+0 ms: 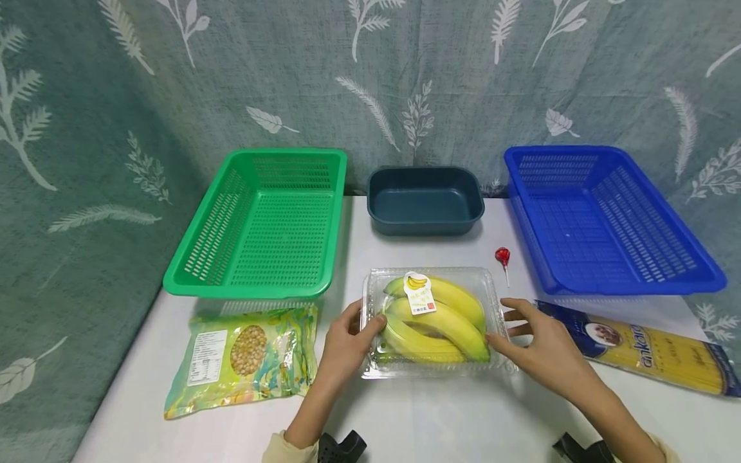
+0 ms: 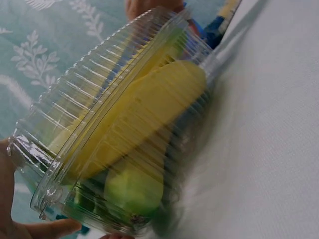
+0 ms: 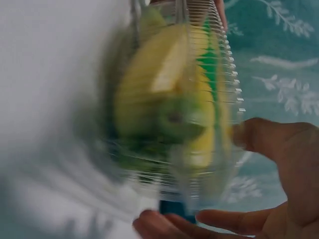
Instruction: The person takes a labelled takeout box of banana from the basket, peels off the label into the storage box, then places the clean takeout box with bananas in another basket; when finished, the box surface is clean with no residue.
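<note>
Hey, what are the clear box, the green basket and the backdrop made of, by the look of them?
Box: thin, glossy plastic, by its shiny, ribbed walls and the bananas showing through. Green basket: probably moulded plastic, with a smooth rim sheen and evenly slotted sides. Backdrop: matte, likely printed cloth, since it hangs in soft creases.

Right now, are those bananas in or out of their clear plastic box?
In: the bananas show through the ridged side walls of the clear plastic box in both wrist views.
</note>
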Demonstrator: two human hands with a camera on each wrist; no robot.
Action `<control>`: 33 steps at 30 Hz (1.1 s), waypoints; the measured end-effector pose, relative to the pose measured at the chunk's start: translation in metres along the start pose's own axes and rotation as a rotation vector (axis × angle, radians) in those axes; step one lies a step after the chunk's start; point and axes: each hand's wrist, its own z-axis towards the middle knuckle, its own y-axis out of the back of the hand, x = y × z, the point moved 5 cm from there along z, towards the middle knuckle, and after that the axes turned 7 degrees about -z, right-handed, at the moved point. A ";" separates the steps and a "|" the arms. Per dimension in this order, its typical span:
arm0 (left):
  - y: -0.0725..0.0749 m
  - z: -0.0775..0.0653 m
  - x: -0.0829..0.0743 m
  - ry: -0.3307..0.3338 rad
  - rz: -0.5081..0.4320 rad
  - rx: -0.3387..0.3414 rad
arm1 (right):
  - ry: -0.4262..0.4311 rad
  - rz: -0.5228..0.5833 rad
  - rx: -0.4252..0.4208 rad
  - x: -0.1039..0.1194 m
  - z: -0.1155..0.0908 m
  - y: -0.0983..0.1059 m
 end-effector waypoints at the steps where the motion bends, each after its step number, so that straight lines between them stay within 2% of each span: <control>1: 0.000 0.000 0.000 0.001 -0.004 0.000 | 0.022 -0.029 -0.017 0.004 0.001 0.004; 4: 0.000 0.001 0.000 0.002 -0.009 0.006 | 0.080 -0.088 -0.073 0.017 0.003 0.017; 10: 0.000 0.001 0.000 0.001 -0.023 0.015 | 0.257 -0.145 -0.175 0.046 0.014 0.034; 18: 0.000 0.000 -0.002 0.010 -0.060 0.023 | 0.521 -0.175 -0.222 0.079 0.037 0.043; 26: 0.002 0.000 -0.001 0.009 -0.065 0.021 | 0.678 -0.223 -0.150 0.107 0.064 0.029; 33: 0.000 0.000 0.000 0.019 -0.101 0.037 | 0.679 -0.301 -0.036 0.124 0.083 0.016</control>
